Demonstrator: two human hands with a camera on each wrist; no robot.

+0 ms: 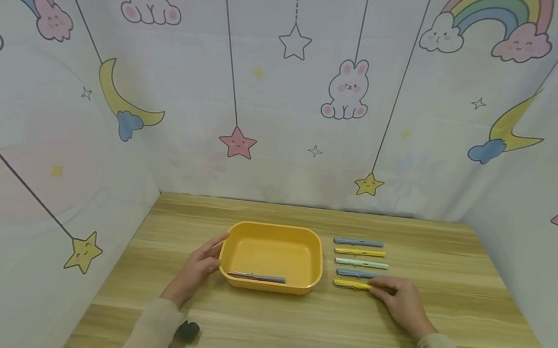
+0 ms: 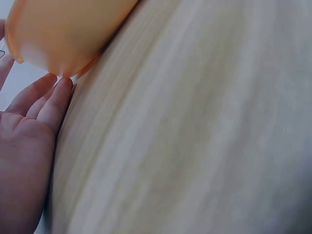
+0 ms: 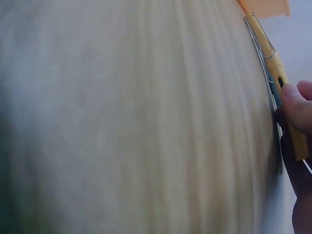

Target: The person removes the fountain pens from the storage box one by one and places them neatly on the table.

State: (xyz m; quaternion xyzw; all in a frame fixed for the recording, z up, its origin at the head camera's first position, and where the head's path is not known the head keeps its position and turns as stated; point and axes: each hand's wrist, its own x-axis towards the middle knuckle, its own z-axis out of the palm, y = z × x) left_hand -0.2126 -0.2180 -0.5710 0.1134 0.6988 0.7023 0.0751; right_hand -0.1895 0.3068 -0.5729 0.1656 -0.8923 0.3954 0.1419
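Observation:
A yellow plastic tray (image 1: 274, 231) stands on the wooden table, with a blue-and-red pen (image 1: 258, 277) lying along its front inside wall. My left hand (image 1: 199, 265) rests against the tray's left side, fingers extended; in the left wrist view its fingertips (image 2: 63, 85) touch the outer wall. To the right of the tray, my right hand (image 1: 401, 303) pinches the nearest yellow pen (image 1: 349, 284) between thumb and fingers. The right wrist view shows that pen's metal clip and dark barrel window, its cap end pointing towards the tray.
Beyond the held pen lie a blue pen (image 1: 355, 274), a pale green pen (image 1: 362, 263), another yellow pen (image 1: 360, 253) and a second blue pen (image 1: 359, 242), roughly parallel. Cartoon-printed cloth walls (image 1: 298, 187) enclose the table (image 1: 301, 337) at the back and both sides.

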